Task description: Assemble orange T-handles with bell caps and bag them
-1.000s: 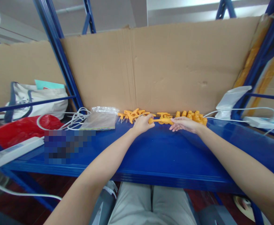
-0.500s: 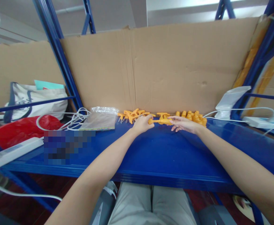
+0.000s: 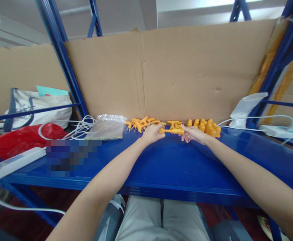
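My left hand point(image 3: 153, 134) is closed around the handle end of an orange plastic corkscrew point(image 3: 167, 131). The corkscrew lies level between my hands, joined to an orange sleeve point(image 3: 178, 131). My right hand point(image 3: 193, 134) pinches the sleeve's right end between thumb and forefinger, its other fingers curled loosely below. Behind them, near the cardboard, lie finished-looking orange corkscrew pieces point(image 3: 174, 124). Left of my hands is a pile of orange T-shaped handles point(image 3: 139, 123) with metal spirals. Several orange sleeves point(image 3: 206, 125) stand in rows just beyond my right hand.
Cardboard point(image 3: 181, 73) walls off the back of the blue shelf point(image 3: 161, 164). To the left lie clear plastic bags point(image 3: 107, 127), a white cable point(image 3: 82, 125), a red bag point(image 3: 31, 137) and a white power strip point(image 3: 18, 162). Blue uprights point(image 3: 58, 57) frame the shelf.
My right hand has turned and its fingers have drawn in around the sleeve's right end; before, they were stretched further left over it. My left hand has stayed in place.
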Tool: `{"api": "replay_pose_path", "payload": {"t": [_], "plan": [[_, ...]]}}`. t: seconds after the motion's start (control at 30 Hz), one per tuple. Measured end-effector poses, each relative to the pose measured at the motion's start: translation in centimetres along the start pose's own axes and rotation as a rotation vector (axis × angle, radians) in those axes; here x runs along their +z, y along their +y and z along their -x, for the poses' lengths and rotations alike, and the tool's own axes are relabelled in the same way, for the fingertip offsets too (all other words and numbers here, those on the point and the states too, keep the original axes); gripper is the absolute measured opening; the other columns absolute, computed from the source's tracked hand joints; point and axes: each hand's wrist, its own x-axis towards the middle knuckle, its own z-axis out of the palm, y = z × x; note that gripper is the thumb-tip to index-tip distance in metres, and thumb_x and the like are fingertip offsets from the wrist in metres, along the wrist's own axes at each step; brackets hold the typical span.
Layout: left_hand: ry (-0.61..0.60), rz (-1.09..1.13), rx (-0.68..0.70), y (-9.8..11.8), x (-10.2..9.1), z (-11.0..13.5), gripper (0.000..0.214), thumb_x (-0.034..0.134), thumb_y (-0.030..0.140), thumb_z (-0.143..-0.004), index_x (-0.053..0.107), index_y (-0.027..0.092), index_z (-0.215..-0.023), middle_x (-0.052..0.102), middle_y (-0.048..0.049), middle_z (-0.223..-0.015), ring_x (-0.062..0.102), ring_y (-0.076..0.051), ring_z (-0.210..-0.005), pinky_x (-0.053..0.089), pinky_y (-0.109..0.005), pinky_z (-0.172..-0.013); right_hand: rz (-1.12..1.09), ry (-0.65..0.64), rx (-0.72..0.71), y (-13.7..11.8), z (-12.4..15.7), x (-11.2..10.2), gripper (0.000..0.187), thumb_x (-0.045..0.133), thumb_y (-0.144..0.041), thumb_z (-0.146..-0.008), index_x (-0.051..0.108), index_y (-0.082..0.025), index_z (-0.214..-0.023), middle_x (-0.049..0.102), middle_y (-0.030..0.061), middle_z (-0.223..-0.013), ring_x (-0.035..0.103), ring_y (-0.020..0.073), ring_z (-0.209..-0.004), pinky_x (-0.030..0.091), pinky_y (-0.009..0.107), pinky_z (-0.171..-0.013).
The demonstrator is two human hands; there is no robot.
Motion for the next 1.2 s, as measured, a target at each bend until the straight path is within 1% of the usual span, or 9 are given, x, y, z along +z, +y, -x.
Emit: {"api": "replay_pose_path", "payload": {"t": [0.13, 0.23, 0.3, 0.4, 0.53, 0.73, 0.87, 1.07, 1.2], "plan": [[-0.016, -0.013, -0.006, 0.2, -0.1, 0.0, 0.029, 0.060, 0.027, -0.077, 0.066, 0.021, -0.105, 0.071, -0.0049, -0.087, 0.067, -0.023, -0.085, 0.051, -0.031, -0.074, -0.031, -0.040, 0.077, -0.1, 0.1, -0.3, 0.061, 0.038, -0.072, -0.088, 0.065, -0.017, -0.082, 0.070, 0.0111, -0.072, 0.056, 0.0124, -0.048, 0.047, 0.026, -0.046], [-0.024, -0.021, -0.010, 0.2, 0.0, 0.0, 0.030, 0.060, 0.028, -0.077, 0.066, 0.021, -0.105, 0.071, -0.0047, -0.086, 0.067, -0.023, -0.085, 0.051, -0.030, -0.073, -0.091, -0.080, 0.023, -0.1, 0.5, -0.8, 0.039, 0.057, -0.054, -0.088, 0.061, -0.019, -0.105, 0.073, 0.0109, -0.098, 0.061, 0.0108, -0.057, 0.046, 0.021, -0.048], [-0.024, -0.021, -0.007, 0.2, -0.1, 0.0, 0.029, 0.060, 0.028, -0.077, 0.066, 0.021, -0.105, 0.070, -0.0050, -0.086, 0.067, -0.022, -0.084, 0.051, -0.030, -0.073, -0.091, -0.073, -0.034, -0.2, 0.6, -1.0, 0.036, 0.067, -0.040, -0.084, 0.058, -0.021, -0.113, 0.072, 0.0093, -0.107, 0.061, 0.0089, -0.058, 0.046, 0.019, -0.050], [-0.017, -0.011, -0.001, 0.1, -0.2, 0.0, 0.030, 0.059, 0.027, -0.077, 0.066, 0.020, -0.106, 0.071, -0.0056, -0.086, 0.067, -0.022, -0.084, 0.051, -0.031, -0.074, -0.050, -0.040, -0.094, -0.2, 0.7, -0.9, 0.025, 0.064, -0.039, -0.086, 0.061, -0.018, -0.101, 0.073, 0.0094, -0.098, 0.058, 0.0072, -0.053, 0.042, 0.018, -0.047], [-0.022, -0.015, -0.001, 0.1, -0.2, 0.1, 0.032, 0.060, 0.027, -0.077, 0.065, 0.020, -0.108, 0.071, -0.0054, -0.088, 0.067, -0.022, -0.084, 0.051, -0.031, -0.075, -0.023, -0.024, -0.110, -0.2, 0.6, -0.5, 0.038, 0.057, -0.051, -0.089, 0.061, -0.014, -0.080, 0.072, 0.0105, -0.079, 0.054, 0.0074, -0.047, 0.039, 0.020, -0.044], [-0.025, -0.005, 0.015, 0.0, -0.1, 0.1, 0.030, 0.060, 0.027, -0.077, 0.066, 0.020, -0.105, 0.071, -0.0049, -0.086, 0.067, -0.022, -0.082, 0.051, -0.030, -0.074, -0.074, -0.013, -0.043, -0.3, 0.3, -0.2, 0.043, 0.053, -0.056, -0.090, 0.057, -0.016, -0.073, 0.066, 0.0074, -0.059, 0.046, 0.0076, -0.037, 0.035, 0.022, -0.036], [-0.004, 0.025, 0.008, 0.0, 0.0, 0.0, 0.032, 0.061, 0.026, -0.075, 0.066, 0.020, -0.106, 0.070, -0.0048, -0.084, 0.066, -0.022, -0.080, 0.051, -0.031, -0.074, -0.069, 0.006, -0.039, -0.5, 0.4, -0.3, 0.039, 0.052, -0.054, -0.091, 0.057, -0.016, -0.081, 0.068, 0.0078, -0.065, 0.048, 0.0082, -0.038, 0.034, 0.022, -0.035], [0.036, 0.121, -0.011, -0.5, 0.5, -0.3, 0.032, 0.063, 0.024, -0.071, 0.068, 0.017, -0.102, 0.067, -0.0026, -0.074, 0.063, -0.019, -0.071, 0.047, -0.028, -0.067, 0.053, 0.150, -0.231, -0.4, -0.1, 0.2, 0.038, 0.061, -0.057, -0.082, 0.053, -0.019, -0.085, 0.062, -0.0001, -0.067, 0.048, 0.0077, -0.042, 0.033, 0.021, -0.039], [0.033, 0.241, 0.001, -0.7, 0.8, -0.6, 0.029, 0.063, 0.021, -0.069, 0.067, 0.017, -0.098, 0.061, 0.0022, -0.062, 0.057, -0.014, -0.060, 0.042, -0.024, -0.059, 0.197, 0.266, -0.429, -0.2, -0.5, 0.6, 0.048, 0.054, -0.069, -0.079, 0.051, -0.021, -0.083, 0.055, -0.0018, -0.064, 0.048, 0.0109, -0.050, 0.037, 0.024, -0.047]]}}
